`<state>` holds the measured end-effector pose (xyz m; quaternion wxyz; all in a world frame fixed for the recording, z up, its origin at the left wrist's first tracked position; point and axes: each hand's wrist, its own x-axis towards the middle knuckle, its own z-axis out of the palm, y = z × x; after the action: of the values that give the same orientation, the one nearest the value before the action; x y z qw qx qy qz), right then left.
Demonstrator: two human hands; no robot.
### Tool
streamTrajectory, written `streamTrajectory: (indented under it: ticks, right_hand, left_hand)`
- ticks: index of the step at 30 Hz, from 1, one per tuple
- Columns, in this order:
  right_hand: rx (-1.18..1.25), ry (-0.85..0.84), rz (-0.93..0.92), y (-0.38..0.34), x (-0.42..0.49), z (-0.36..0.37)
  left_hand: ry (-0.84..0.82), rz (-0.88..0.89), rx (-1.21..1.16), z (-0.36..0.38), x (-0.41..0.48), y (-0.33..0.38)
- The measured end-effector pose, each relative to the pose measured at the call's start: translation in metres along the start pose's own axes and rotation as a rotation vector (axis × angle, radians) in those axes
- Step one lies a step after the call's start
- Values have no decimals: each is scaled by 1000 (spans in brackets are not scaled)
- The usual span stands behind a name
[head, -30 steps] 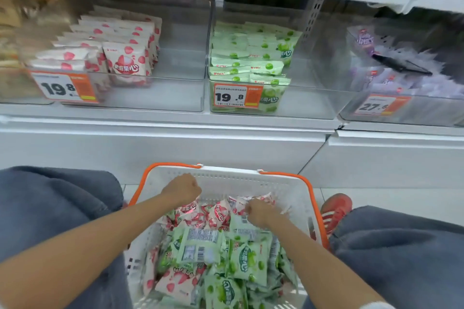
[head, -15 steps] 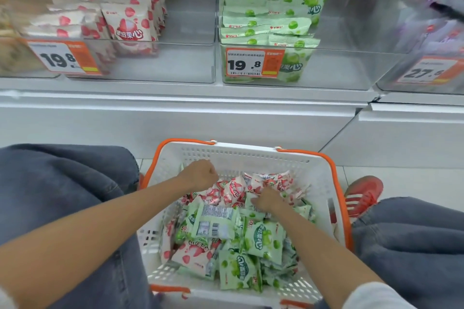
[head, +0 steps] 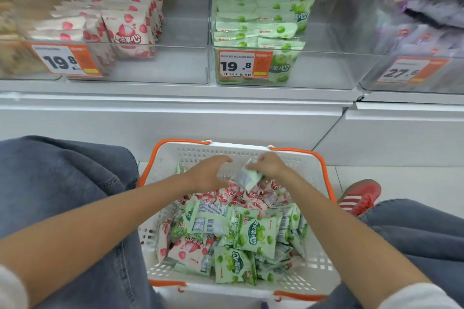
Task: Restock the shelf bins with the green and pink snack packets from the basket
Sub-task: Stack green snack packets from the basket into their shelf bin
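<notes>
Snack packets (head: 256, 236), green and pink, small and pillow-shaped, lie heaped in a white perforated plastic basket with orange handles (head: 190, 155). It sits on the floor between the person's denim-clad knees. The right grip (head: 270, 167) pinches one green packet (head: 247, 178) by its upper edge, holding it just above the pink ones at the far end of the heap. The left grip (head: 208, 173) hangs just beside it, fingers loosely curved with nothing seen in them. Blur hides whether it touches the packet.

The step in hand looks like carrying this packet up to the clear plastic bin of green packets (head: 326, 70), above and ahead. Doing it well probably means steadying the packet with both grips, label forward, and setting it in line with the rows already there. That bin has open room on its right side. The clear plastic bin of pink packets (head: 175, 68), to its left, also has room on its right. On the way up, the edges to clear are the basket's far rim, the white shelf ledge (head: 175, 100) and the bin's front wall with its orange price tag (head: 244, 64).
</notes>
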<state>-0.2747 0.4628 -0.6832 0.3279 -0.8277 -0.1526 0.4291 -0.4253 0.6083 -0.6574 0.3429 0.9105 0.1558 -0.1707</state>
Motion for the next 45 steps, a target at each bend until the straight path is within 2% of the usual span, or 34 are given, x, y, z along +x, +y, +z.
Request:
streamTrajectory:
  ticks: [2,3,5,6,8,10,13,15,20,23,26,29,30,32,35,37,41,43,45]
  right_hand:
    - [331,-115,96,-32,-22,-24]
    - [377,-160,109,-43,-31,-35]
    - [314,-128,54,-59,-43,-55]
    - [262,-49,5,-65,-49,-64]
    - [208,93,-127,-78,-59,-78]
    - [280,52,-230,-88,-69,-85]
    - [258,4,-354,-98,-79,-89]
    - [284,-16,-418,-104,-82,-96]
    - [338,43,-481,-121,-90,-123]
    - [408,8,-488,-136,-88,-142]
    - [403,15,-514,-154,-82,-170]
    - [343,178,-536,-171,-68,-208]
    - [343,256,-540,-175,-61,-222]
    - [380,409,-533,-177,-40,-248]
    - [375,563,-442,-178,2,-274]
    - [328,553,-345,-179,38,-281]
    - [198,373,-221,-185,107,-279]
    - [11,421,-218,-189,129,-277]
    - [-53,471,-257,-194,143,-278]
  left_hand:
    - [65,117,-18,-4,1,17]
    - [147,158,-76,-6,4,26]
    - [341,150,-261,-14,11,43]
    - [405,113,-368,-21,14,51]
    - [438,46,-532,-37,18,69]
    - [446,52,-584,-53,18,88]
    - [494,84,-547,-71,18,117]
    - [615,94,-442,-83,23,130]
    - [832,92,-254,-120,36,153]
    - [931,84,-214,-144,43,172]
    - [977,127,-281,-170,64,187]
    - [924,242,-411,-194,91,191]
    - [883,271,-360,-200,100,188]
    - [798,275,-103,-211,114,177]
    - [733,192,188,-216,129,163]
    - [769,199,259,-217,136,157]
    - [819,252,256,-214,142,149]
    - [826,258,252,-214,142,148]
    - [817,248,252,-214,142,148]
